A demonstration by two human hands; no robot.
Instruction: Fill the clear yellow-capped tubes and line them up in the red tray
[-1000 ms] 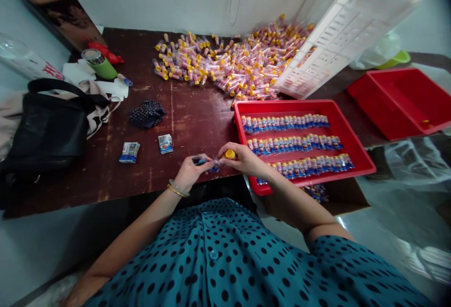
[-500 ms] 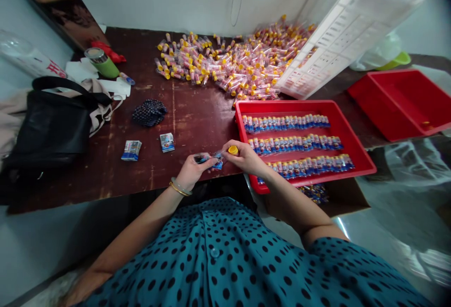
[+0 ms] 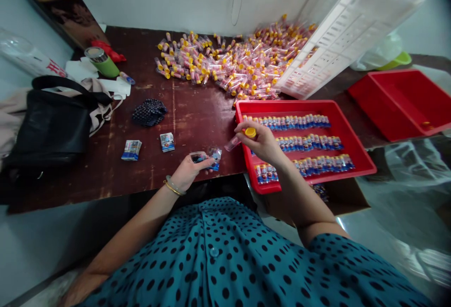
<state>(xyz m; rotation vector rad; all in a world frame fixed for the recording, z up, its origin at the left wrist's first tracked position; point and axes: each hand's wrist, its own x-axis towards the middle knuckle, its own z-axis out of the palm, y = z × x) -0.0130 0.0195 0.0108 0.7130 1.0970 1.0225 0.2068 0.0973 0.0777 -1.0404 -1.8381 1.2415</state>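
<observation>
My left hand (image 3: 192, 168) is closed on small blue printed plastic sleeves (image 3: 215, 158) near the table's front edge. My right hand (image 3: 259, 142) grips a clear tube with a yellow cap (image 3: 250, 132); its pinkish lower end points down and left, beside the near-left rim of the red tray (image 3: 244, 106). In that tray stand three rows of yellow-capped tubes in blue sleeves (image 3: 306, 121), partly hidden by my right hand and forearm. To the left, on the table, lie two small stacks of the printed sleeves (image 3: 131, 150).
A big heap of yellow-capped tubes (image 3: 246, 65) lies along the wall, against a tilted white plastic crate (image 3: 327, 39). Another red bin (image 3: 398, 105) is at the right. A black bag (image 3: 52, 124), a green flask (image 3: 104, 63) and a dark spotted cloth (image 3: 149, 112) are at left.
My right hand has moved right and up, away from the left hand, with the yellow-capped tube in it. My left hand has shifted slightly left, still holding the sleeves.
</observation>
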